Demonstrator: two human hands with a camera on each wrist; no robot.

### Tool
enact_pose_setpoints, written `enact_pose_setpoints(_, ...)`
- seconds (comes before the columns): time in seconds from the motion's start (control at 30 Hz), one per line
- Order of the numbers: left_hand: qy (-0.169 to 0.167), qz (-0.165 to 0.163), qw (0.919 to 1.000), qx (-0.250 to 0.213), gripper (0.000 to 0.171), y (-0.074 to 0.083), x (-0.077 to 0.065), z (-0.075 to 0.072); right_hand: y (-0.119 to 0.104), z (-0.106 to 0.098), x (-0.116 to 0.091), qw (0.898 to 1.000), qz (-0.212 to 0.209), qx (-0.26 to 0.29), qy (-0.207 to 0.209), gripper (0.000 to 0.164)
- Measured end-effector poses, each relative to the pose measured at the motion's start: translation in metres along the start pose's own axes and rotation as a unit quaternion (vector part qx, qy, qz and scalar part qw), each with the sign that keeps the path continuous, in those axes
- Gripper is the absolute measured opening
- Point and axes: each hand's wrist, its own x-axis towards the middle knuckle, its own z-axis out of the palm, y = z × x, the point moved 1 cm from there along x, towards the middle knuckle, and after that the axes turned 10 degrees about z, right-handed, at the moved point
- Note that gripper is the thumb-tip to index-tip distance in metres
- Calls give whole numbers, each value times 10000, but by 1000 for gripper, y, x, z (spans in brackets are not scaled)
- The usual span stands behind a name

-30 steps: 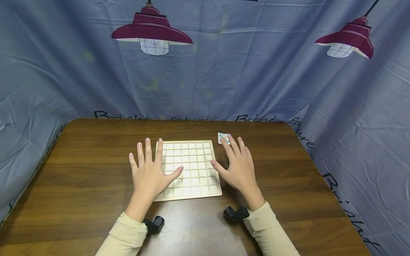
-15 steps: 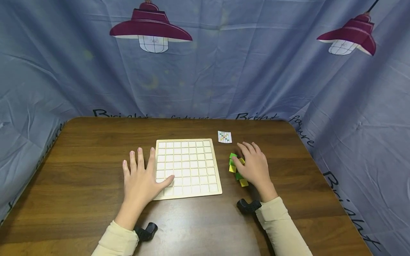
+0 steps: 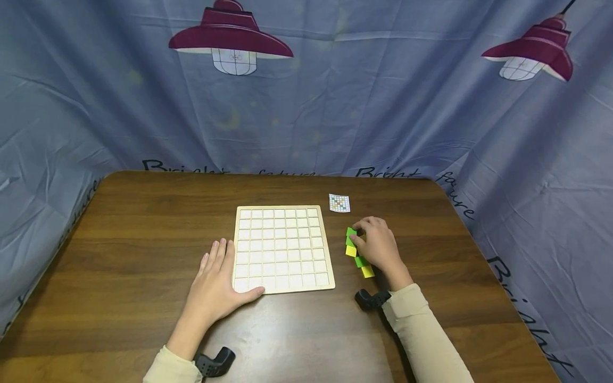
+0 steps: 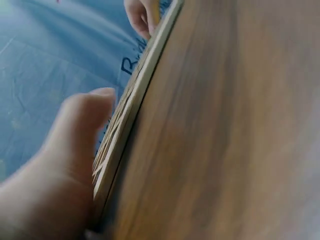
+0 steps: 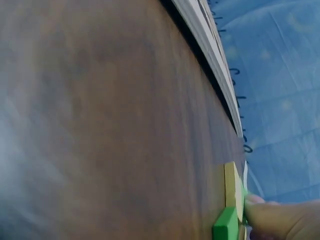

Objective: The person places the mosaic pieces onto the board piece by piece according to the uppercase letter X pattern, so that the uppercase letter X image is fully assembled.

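Green and yellow blocks [image 3: 351,251], in a crooked row right of the gridded wooden board [image 3: 286,250], partly hidden by your right hand [image 3: 378,244], whose thumb and fingertips pinch the farthest green block [image 3: 351,231]; your left hand [image 3: 212,284], fingers straight, thumb spread, at the board's near left corner; small printed card [image 3: 339,203] beyond the blocks; brown wood-grain table [image 3: 143,239]; blue curtain [image 3: 335,106] behind, printed with red lamps [image 3: 231,33].

Left hand [image 3: 212,290] shifted to the gridded wooden board's [image 3: 284,250] near-left corner, fingers drawn together; right hand [image 3: 378,243] curled onto green blocks [image 3: 350,240].
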Motion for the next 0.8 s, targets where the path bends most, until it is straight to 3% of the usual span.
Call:
enact_pose_setpoints(0.27, 176, 169, 9996, 135, 136, 0, -2, 10, 2, 0, 13, 9943, 488, 885, -346, 22)
enact_pose_setpoints(0.43, 145, 290, 9994, 140, 134, 0, -2, 13, -9, 0, 15, 9924, 498, 1067, -367, 18)
enact_pose_setpoints(0.6, 160, 390, 9989, 194, 132, -1, -3, 12, -37, 2, 21, 9891, 110, 1391, -460, 15)
enact_pose_setpoints(0.8, 202, 450, 9986, 181, 132, -3, -1, 12, -91, 13, 33, 9793, -227, 1810, -878, 15)
